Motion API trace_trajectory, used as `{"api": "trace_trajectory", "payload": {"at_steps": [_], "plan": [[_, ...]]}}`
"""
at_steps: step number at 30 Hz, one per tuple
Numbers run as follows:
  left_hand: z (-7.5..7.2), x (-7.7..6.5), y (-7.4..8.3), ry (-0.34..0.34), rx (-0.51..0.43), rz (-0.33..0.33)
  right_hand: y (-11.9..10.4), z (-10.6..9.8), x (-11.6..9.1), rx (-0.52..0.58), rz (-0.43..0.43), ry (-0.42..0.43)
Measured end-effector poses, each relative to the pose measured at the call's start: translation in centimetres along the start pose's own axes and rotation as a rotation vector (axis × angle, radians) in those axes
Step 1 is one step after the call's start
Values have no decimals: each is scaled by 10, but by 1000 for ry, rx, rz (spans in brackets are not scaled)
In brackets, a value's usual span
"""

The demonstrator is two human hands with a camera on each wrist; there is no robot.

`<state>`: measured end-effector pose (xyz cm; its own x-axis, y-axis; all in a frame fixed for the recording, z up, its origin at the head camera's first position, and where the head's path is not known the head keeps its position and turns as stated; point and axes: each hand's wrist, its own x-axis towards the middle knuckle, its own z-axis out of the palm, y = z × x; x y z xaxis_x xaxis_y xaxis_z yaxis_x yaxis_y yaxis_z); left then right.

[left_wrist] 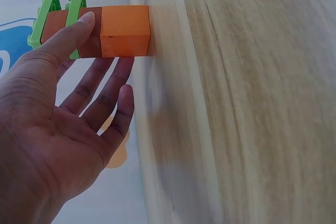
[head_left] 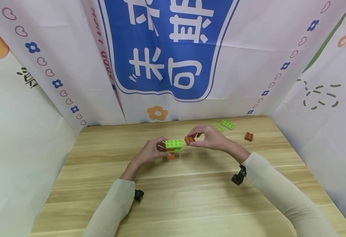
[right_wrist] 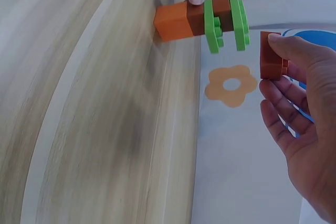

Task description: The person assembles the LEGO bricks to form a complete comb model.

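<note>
A stack stands upright on the table: an orange block [left_wrist: 126,31] at the bottom, then a brown brick [right_wrist: 196,18], a green plate [right_wrist: 211,24], another brown brick and a top green plate [head_left: 174,144]. My left hand [head_left: 150,151] grips it from the left side, thumb on the lower brown brick. Its green plates overhang toward the right. To the right of the stack and apart from it, my right hand [head_left: 210,138] pinches a loose reddish-brown brick [right_wrist: 271,56] between thumb and fingers, at about the height of the stack's top.
Two green plates lie near the back edge at the right, one of them [head_left: 227,124] beyond the other [head_left: 217,127]. A brown brick [head_left: 249,136] sits farther right on the wooden table [head_left: 173,197]. Printed cloth [head_left: 137,108] hangs behind and along both sides.
</note>
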<state>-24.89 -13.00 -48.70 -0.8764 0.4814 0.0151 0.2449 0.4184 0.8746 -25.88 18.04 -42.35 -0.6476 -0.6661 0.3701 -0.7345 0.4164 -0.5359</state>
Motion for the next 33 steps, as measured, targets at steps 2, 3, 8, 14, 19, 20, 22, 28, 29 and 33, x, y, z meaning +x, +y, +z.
{"api": "trace_trajectory", "payload": {"at_steps": [2,3,8,14,19,20,22,28,29,33], "plan": [[1,1,0,2,-1,-2,-2,2,2,-9,2,2],[1,1,1,3,0,-1,-3,2,3,-15,5,5],[1,0,1,5,10,9,-10,6,9,-37,19,13],[1,0,1,9,26,21,-15,13,17,3,51,-2],[1,0,1,5,20,25,-20,19,24,11,61,-2],[1,0,1,5,19,25,-21,20,26,8,56,1],[2,0,0,4,17,26,-21,22,28,9,48,5],[2,0,-1,6,15,22,-24,29,34,15,18,23],[2,0,0,6,12,20,-24,30,35,18,14,25],[2,0,0,6,9,20,-25,35,38,20,8,28]]}}
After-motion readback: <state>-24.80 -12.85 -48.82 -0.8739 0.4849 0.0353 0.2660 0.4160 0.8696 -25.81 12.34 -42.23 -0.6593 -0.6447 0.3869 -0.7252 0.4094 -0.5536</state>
